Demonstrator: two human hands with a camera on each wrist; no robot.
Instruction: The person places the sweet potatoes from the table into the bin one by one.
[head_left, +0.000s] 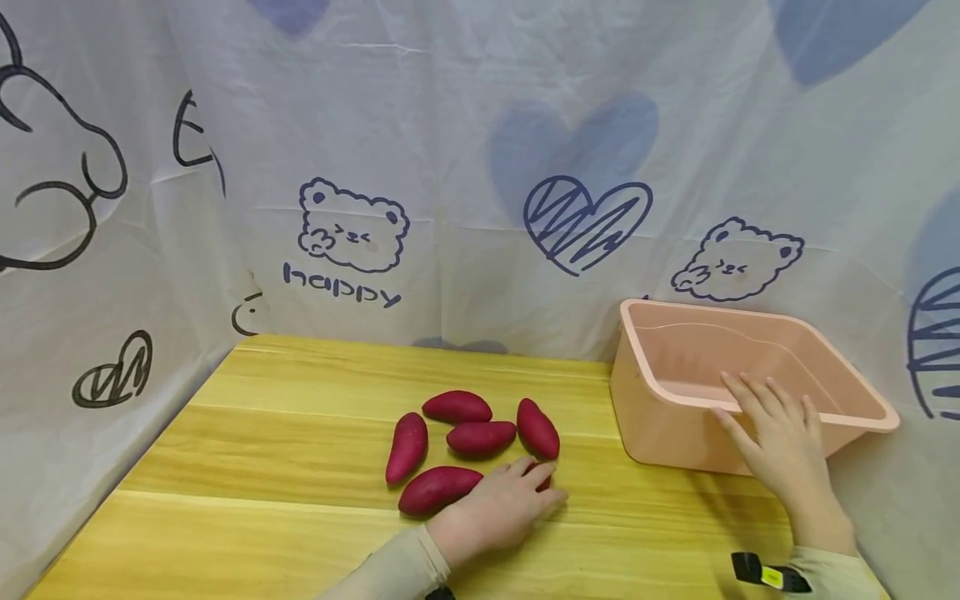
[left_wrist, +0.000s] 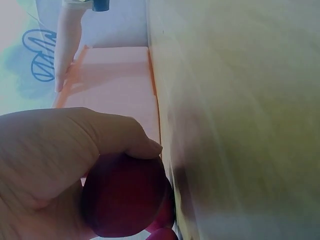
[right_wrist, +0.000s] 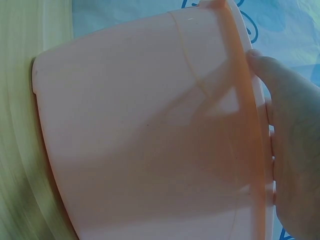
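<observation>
My left hand (head_left: 504, 505) is low over the table, its thumb and fingers curled round a reddish-purple sweet potato (left_wrist: 125, 197). From the head view, the hand covers most of that sweet potato. Beside it lie several more, among them a sweet potato (head_left: 439, 490) just left of the hand and a slanted one, a sweet potato (head_left: 537, 429), just beyond the fingers. My right hand (head_left: 783, 446) rests on the near rim of a pink plastic bin (head_left: 675, 433), fingers loosely spread over the edge. In the right wrist view the thumb (right_wrist: 265, 65) lies along the rim.
The bin stands at the right of the wood-grain table (head_left: 247, 450), close to the back edge. A white printed cloth (head_left: 465, 283) hangs behind the table and along its left side. Other sweet potatoes (head_left: 457, 407) lie grouped mid-table.
</observation>
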